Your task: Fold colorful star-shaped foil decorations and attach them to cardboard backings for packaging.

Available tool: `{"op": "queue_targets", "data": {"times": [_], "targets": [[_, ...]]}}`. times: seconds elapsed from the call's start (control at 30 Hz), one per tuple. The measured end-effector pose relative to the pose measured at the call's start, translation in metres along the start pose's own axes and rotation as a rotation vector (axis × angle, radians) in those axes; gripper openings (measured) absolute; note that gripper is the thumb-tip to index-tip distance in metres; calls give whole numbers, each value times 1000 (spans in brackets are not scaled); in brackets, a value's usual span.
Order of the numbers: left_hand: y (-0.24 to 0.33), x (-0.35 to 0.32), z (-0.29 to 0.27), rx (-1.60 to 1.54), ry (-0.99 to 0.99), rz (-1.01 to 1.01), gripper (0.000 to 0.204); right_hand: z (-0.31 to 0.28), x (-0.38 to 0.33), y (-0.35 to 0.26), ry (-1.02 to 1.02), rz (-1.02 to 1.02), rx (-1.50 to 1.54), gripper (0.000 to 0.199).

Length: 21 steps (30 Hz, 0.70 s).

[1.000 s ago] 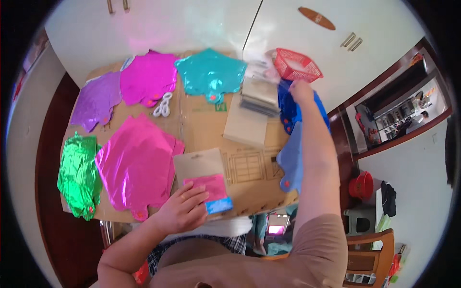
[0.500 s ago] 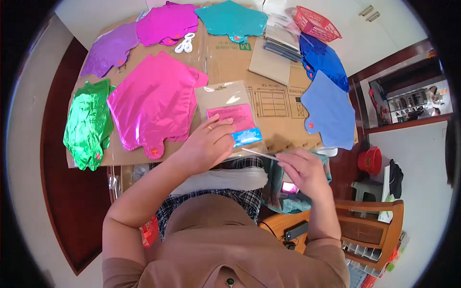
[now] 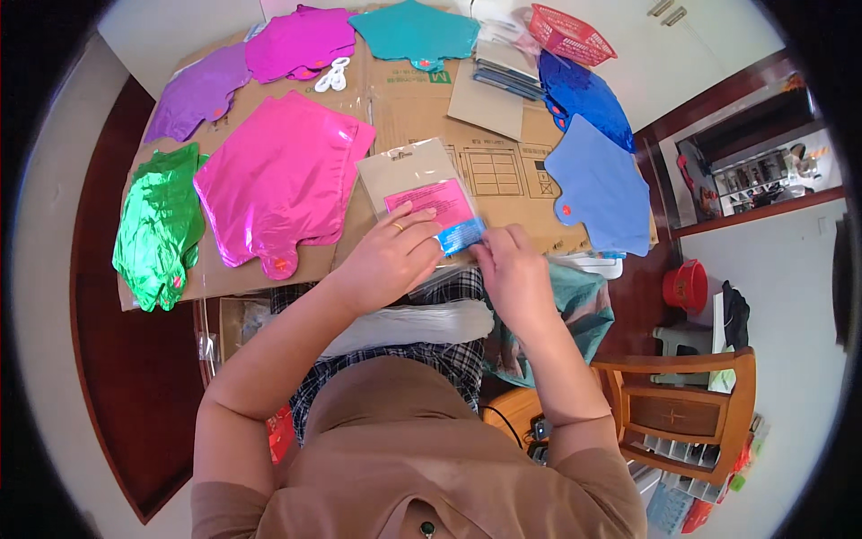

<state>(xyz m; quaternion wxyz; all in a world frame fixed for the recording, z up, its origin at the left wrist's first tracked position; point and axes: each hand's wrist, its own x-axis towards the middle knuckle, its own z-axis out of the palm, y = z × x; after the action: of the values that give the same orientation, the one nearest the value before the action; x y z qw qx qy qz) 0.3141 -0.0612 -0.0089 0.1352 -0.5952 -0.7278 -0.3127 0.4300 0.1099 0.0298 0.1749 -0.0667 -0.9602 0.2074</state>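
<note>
Clear flat plastic packet [image 3: 404, 166] with pink rectangular card [image 3: 440, 196]: positioned at the near edge of the cardboard-covered table [image 3: 404, 108], right of the pink tabbed foil sheets [image 3: 283, 180]. Left hand [image 3: 386, 268]: grip unclenched, fingers laid across the packet. Right hand [image 3: 519, 277]: grip pinched together at the packet's lower right corner; cannot tell what is between the fingertips

Brown shirt [image 3: 386, 458], gold ring [image 3: 398, 226]
</note>
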Motion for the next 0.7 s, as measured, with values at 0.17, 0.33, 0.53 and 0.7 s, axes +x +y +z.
{"op": "queue_targets", "data": {"times": [0.17, 0.33, 0.53, 0.7], "targets": [[-2, -3, -1, -50, -9, -33, 16, -20, 6, 5, -147, -85, 227, 23], [-4, 0, -1, -64, -26, -7, 16, -7, 27, 22, -28, -256, -74, 22], [-13, 5, -7, -77, -42, -11, 17, 3, 35, 23, -43, 20, 35, 14], [-15, 13, -13, -187, -58, -22, 21, -24, 12, 31, -43, 160, 133, 11]]}}
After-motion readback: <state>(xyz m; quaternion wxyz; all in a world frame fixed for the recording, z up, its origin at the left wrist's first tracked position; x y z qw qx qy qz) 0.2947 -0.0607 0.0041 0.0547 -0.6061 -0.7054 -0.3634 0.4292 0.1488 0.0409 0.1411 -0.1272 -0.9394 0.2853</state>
